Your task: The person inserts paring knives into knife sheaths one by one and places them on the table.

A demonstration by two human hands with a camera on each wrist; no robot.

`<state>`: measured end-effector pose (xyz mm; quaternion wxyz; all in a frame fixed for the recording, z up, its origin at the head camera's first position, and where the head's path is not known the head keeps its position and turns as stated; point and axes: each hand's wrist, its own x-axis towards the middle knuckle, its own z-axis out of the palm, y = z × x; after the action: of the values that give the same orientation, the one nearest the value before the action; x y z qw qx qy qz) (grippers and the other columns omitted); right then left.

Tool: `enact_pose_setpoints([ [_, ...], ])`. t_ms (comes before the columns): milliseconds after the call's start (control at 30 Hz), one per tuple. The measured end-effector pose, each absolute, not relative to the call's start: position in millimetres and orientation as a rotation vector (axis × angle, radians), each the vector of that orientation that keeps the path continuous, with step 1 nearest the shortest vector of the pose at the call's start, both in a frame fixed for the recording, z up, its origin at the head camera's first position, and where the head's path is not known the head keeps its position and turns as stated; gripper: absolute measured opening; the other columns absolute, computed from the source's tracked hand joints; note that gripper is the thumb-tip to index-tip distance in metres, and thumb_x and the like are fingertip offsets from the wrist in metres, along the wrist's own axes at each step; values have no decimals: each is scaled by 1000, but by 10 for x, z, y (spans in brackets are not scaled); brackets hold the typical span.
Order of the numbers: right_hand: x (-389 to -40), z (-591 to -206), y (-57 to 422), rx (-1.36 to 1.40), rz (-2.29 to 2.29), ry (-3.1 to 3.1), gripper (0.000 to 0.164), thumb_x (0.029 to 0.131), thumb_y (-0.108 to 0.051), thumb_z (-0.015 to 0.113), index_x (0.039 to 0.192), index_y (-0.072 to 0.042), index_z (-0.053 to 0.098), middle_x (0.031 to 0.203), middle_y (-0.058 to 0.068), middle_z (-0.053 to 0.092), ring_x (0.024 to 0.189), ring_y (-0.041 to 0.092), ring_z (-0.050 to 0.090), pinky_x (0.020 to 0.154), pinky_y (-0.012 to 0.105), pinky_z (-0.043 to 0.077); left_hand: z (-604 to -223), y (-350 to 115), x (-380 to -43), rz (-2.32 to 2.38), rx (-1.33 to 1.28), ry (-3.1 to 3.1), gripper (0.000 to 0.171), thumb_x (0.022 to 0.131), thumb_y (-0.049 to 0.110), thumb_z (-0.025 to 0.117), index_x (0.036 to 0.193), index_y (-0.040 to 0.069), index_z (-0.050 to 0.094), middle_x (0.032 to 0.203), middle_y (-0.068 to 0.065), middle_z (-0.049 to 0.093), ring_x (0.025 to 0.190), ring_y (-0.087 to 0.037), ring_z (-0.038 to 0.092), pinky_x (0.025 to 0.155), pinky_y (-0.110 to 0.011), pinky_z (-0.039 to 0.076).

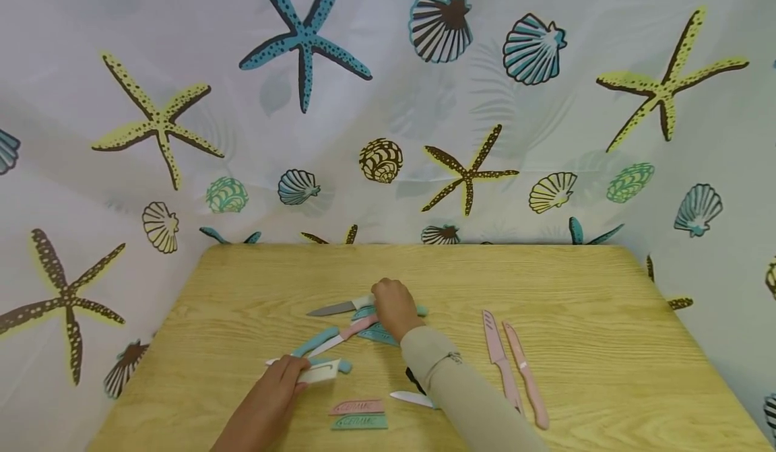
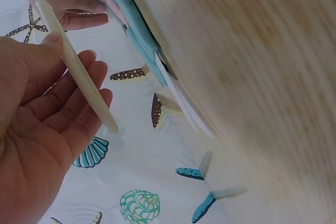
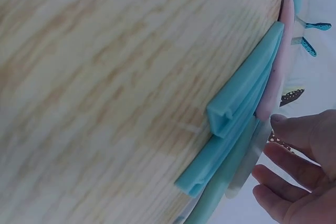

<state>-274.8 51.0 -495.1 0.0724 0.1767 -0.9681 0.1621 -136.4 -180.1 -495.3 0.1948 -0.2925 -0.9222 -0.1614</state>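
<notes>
My left hand (image 1: 279, 384) pinches a white knife sheath (image 1: 320, 371) between thumb and fingers, raised above the table in the left wrist view. Just beyond it lie knives with teal handles (image 1: 315, 341) and white blades. Over the middle of the table, my right hand (image 1: 394, 304) reaches down to a knife with a grey blade and white handle (image 1: 362, 301). In the right wrist view its thumb and loosely bent fingers are right at that white handle (image 3: 244, 174). A pink-handled knife (image 1: 358, 327) and teal sheaths (image 3: 241, 77) lie close beside it.
Two pink knives (image 1: 525, 374) lie to the right on the wooden table (image 1: 606, 304). Near the front are a pink sheath (image 1: 358, 407) and a green sheath (image 1: 359, 422). A white-bladed knife (image 1: 409, 397) is partly hidden by my right sleeve. A shell-patterned curtain (image 1: 364, 115) surrounds the table.
</notes>
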Motion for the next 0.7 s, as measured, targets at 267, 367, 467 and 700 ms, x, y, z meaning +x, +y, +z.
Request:
enact_pose_setpoints([
  [267,-2784,-4984,479,534,461,-2925,8,83,-3,73,91,-3,73,88,10,69,82,24,66,70,29,57,-4983,-1824,-1350,-424,-822,-2555,42,73,1,80,107,3,56,100,-2,56,91,-15,59,77,-29,55],
  [367,-2792,-4994,473,532,470,-2942,11,83,-3,73,94,-2,73,90,10,70,83,23,67,69,29,57,-4982,-1824,-1333,-425,-805,-2574,40,74,1,80,106,4,56,99,-1,56,90,-15,59,77,-30,55],
  [467,-2799,-5000,473,514,511,-2953,12,85,-1,71,97,-1,73,93,11,70,85,24,68,70,29,58,-4977,-1832,-1320,-428,-799,-2591,38,76,2,79,106,5,56,99,-1,56,91,-14,59,77,-30,55],
  [700,-2815,-5028,495,472,643,-2966,16,86,3,69,102,2,71,94,14,66,87,28,67,74,33,58,-4981,-1858,-1314,-423,-811,-2592,37,78,2,78,108,4,56,102,-2,56,94,-14,59,79,-31,55],
])
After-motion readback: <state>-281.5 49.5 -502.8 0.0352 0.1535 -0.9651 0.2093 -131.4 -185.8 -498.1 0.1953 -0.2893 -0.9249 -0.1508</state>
